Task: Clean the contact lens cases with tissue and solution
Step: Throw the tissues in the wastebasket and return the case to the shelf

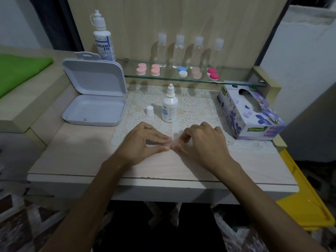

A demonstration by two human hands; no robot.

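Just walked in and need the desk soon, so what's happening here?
A person sits at the desk, left hand and right hand meeting over the lace mat, fingers pinching something small and pale; what it is cannot be told. The small solution bottle stands open, its cap beside it. The lens cases sit on the glass shelf, the tissue box to the right.
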